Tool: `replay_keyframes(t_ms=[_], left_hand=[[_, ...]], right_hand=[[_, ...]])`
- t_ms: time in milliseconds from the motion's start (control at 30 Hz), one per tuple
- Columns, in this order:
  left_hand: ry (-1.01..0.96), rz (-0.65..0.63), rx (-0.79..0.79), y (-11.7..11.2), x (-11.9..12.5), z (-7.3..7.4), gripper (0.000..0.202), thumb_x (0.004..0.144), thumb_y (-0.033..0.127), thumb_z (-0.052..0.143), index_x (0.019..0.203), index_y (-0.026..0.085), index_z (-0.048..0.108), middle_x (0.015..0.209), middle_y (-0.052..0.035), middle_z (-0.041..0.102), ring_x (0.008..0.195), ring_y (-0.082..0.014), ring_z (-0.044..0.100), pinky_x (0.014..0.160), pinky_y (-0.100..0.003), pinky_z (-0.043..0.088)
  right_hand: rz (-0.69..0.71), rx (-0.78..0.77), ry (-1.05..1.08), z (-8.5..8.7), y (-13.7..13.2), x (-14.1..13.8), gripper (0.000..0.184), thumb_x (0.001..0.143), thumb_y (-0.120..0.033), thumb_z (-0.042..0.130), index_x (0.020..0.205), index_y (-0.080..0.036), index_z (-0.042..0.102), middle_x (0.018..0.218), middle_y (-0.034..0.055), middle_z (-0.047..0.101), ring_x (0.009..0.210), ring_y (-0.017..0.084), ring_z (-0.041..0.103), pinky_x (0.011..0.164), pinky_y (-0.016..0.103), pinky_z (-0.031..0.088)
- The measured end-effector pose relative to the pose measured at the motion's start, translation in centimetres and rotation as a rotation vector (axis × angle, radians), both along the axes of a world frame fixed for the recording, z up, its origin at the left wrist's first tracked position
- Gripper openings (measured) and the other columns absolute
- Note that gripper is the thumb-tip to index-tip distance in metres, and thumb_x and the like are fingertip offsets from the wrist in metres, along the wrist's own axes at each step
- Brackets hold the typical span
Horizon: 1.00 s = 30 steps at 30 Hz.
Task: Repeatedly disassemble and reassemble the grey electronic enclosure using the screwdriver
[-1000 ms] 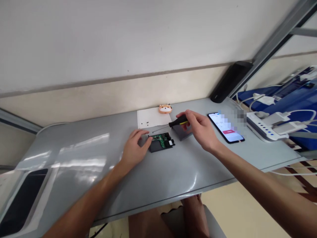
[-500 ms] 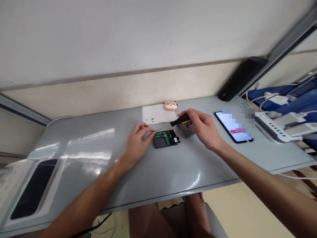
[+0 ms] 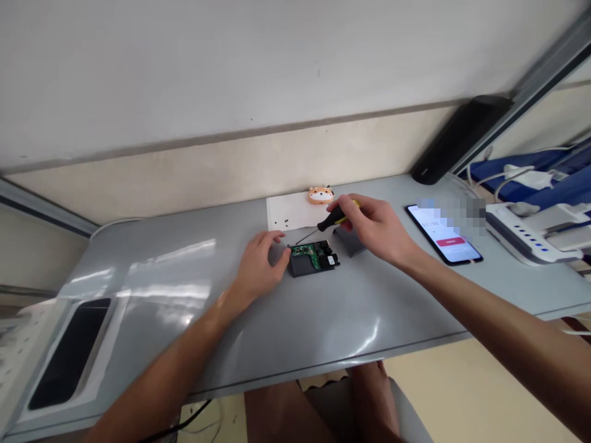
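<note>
A small dark device with a bare green circuit board (image 3: 314, 259) lies on the grey table. My right hand (image 3: 373, 226) is closed around a black and yellow screwdriver (image 3: 331, 219), whose thin shaft slants down to the board's upper left corner. At the device's left edge is my left hand (image 3: 261, 261), its thumb against the casing and its fingers apart from the thumb. A dark grey cover piece (image 3: 349, 242) lies partly behind my right hand. Several tiny dark screws (image 3: 286, 222) rest on a white sheet of paper (image 3: 298, 210) behind the device.
An orange animal-faced case (image 3: 321, 195) sits on the paper's far right corner. To the right are a lit phone (image 3: 446, 237), a white power strip (image 3: 530, 237) with plugs, and a black cylinder (image 3: 462, 138) against the wall. A dark phone-like slab (image 3: 71, 354) lies at far left.
My left thumb and fingers have moved apart, away from the screwdriver tip. The screwdriver tip has shifted slightly right along the board's upper edge. The whole view has turned a little.
</note>
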<state>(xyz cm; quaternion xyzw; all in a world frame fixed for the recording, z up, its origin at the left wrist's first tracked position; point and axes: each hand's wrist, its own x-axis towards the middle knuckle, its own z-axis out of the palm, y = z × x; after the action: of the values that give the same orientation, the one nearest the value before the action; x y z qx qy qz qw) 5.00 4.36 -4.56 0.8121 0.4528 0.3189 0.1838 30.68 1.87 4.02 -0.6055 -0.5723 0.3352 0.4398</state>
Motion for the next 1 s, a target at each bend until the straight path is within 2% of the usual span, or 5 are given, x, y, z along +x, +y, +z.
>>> replay_keyframes(t_ms=[200,333,400,700,1000], left_hand=[[0.107,-0.036,0.009,0.0,0.1,0.2,0.018,0.106,0.027,0.057,0.119,0.023,0.069,0.116,-0.0078,0.076,0.114,-0.0263,0.069,0.107,-0.046,0.055],[0.171,0.033,0.018,0.2,0.0,-0.2,0.032,0.111,0.032,0.049,0.137,0.023,0.066,0.143,-0.0108,0.071,0.137,-0.0302,0.06,0.119,-0.053,0.047],[0.209,0.055,0.003,0.4,-0.1,-0.4,0.037,0.112,0.034,0.047,0.144,0.022,0.063,0.148,-0.0119,0.07,0.141,-0.0318,0.058,0.121,-0.055,0.045],[0.221,0.061,-0.018,0.6,-0.1,-0.5,0.039,0.111,0.034,0.048,0.144,0.02,0.063,0.143,-0.014,0.072,0.14,-0.0337,0.057,0.118,-0.054,0.045],[0.201,-0.06,-0.003,-0.2,0.3,0.7,0.03,0.112,0.03,0.046,0.131,0.023,0.067,0.132,-0.0098,0.076,0.13,-0.029,0.062,0.115,-0.049,0.046]], right_hand=[[-0.003,-0.024,-0.033,-0.9,0.0,0.6,0.054,0.103,-0.07,0.056,0.095,-0.021,0.079,0.082,0.0065,0.073,0.064,0.016,0.057,0.057,0.03,0.04],[-0.009,-0.015,-0.012,-0.6,-0.4,0.7,0.056,0.102,-0.072,0.057,0.093,-0.021,0.079,0.076,0.0048,0.069,0.062,0.016,0.055,0.056,0.03,0.04],[-0.015,-0.018,-0.004,-0.6,-0.4,0.7,0.056,0.101,-0.073,0.057,0.092,-0.021,0.079,0.074,0.004,0.067,0.062,0.016,0.055,0.057,0.03,0.041],[-0.01,0.009,-0.004,-1.1,-0.4,0.5,0.056,0.101,-0.072,0.057,0.093,-0.021,0.078,0.077,0.0043,0.069,0.064,0.016,0.056,0.059,0.03,0.041],[0.006,-0.006,-0.048,-1.1,-0.4,0.1,0.053,0.104,-0.067,0.054,0.097,-0.021,0.079,0.072,0.0021,0.065,0.062,0.015,0.051,0.059,0.03,0.039]])
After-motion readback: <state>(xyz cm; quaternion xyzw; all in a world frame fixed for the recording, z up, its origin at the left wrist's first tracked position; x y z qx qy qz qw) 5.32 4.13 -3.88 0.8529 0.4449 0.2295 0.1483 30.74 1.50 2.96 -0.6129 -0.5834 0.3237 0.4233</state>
